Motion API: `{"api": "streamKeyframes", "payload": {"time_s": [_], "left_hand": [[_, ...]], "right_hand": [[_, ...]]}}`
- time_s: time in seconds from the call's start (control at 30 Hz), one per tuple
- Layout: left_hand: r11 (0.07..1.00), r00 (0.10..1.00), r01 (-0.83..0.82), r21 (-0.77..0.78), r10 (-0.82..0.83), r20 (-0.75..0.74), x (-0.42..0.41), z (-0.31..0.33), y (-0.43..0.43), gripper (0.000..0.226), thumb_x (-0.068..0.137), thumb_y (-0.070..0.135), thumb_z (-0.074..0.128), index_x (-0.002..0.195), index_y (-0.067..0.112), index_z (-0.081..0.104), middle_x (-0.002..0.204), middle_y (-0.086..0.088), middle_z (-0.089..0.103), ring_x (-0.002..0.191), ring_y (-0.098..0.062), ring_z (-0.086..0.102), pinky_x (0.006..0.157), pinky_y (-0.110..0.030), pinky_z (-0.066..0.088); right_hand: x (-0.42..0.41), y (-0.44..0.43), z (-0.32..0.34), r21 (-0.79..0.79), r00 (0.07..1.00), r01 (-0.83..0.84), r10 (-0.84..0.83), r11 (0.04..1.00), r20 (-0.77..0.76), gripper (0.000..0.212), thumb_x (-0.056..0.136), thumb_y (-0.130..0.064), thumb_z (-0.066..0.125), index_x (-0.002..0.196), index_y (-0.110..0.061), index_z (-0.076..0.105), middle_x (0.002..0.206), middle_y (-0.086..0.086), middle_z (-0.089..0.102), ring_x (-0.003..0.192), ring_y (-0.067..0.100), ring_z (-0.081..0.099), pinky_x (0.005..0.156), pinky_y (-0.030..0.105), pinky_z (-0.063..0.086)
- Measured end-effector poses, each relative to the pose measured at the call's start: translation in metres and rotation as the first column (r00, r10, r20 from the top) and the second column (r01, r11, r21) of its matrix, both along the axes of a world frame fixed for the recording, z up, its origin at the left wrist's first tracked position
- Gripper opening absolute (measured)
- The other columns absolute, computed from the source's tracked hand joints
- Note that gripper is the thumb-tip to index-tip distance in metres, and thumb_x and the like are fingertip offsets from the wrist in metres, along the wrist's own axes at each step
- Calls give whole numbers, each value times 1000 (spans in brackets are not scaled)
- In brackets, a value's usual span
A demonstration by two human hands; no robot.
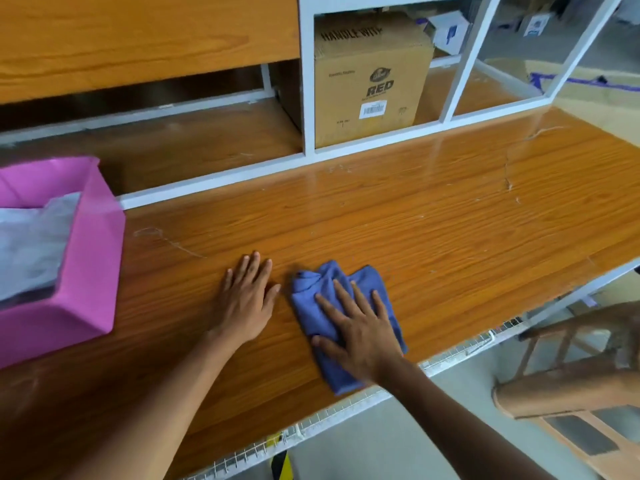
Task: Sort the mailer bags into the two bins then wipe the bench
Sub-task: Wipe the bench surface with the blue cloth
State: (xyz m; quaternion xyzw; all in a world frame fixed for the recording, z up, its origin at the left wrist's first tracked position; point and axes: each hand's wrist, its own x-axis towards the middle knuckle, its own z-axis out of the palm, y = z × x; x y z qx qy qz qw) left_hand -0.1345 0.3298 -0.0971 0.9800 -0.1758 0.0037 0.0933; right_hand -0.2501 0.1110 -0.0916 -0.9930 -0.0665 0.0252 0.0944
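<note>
your right grip [360, 336] lies flat, released, pressing the blue cloth [308, 306] near the table [450, 220] front edge; left grip [247, 299] flat, released, beside it.

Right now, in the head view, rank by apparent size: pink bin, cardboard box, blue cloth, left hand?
1. pink bin (nearer and cropped, so unsure against the next)
2. cardboard box
3. blue cloth
4. left hand

Both bare forearms reach forward from the lower edge of the view. The left hand [247, 299] lies flat, palm down, on the bench [433, 220], fingers straight and slightly spread. Just beside it, the right hand [360, 336] presses palm down on a cloth [311, 289], fingers straight and fanned.
</note>
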Motion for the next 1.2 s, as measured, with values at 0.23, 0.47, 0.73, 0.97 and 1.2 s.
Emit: {"api": "streamKeyframes", "payload": {"time_s": [0.23,0.47,0.73,0.97,1.2], "left_hand": [[999,999,34,24,-33,-25,30,-2,1,64,95,56,7,153,29,10,161,3,-3,148,-15,-6,120,-40,1],[999,999,-39,-18,39,-15,60,0,-3,55,101,45,18,152,26,19,162,1,7,149,-16,0,119,-47,-1],[989,987,-147,-23,145,-67,115,1,15,61,99,53,20,152,23,16,162,0,3,149,-17,-4,118,-49,-4],[972,974,-227,-62,226,-22,155,-2,29,63,98,55,20,151,23,21,161,-1,8,149,-18,1,118,-46,-3],[929,938,-327,-175,342,63,161,-14,28,79,87,62,9,146,18,36,158,-8,22,148,-23,12,119,-45,0]], "right_hand": [[69,-37,1,-18,861,507,-508,861,-18,73,89,-72,24,153,-40,12,164,2,3,150,30,2,117,58,4],[73,-28,-3,1,999,-28,28,1000,18,79,77,-87,12,148,-51,15,163,-7,9,151,17,1,119,54,6],[148,15,-4,-30,922,383,-381,923,65,73,89,-67,22,154,-31,18,162,11,11,148,38,10,114,62,8],[226,-47,-2,-50,991,128,-127,990,38,79,82,-81,13,151,-43,12,163,-4,5,150,23,2,118,55,4],[318,7,5,21,859,510,-509,860,-53,74,91,-66,25,155,-30,11,163,9,2,148,38,-4,113,65,-1]]}}
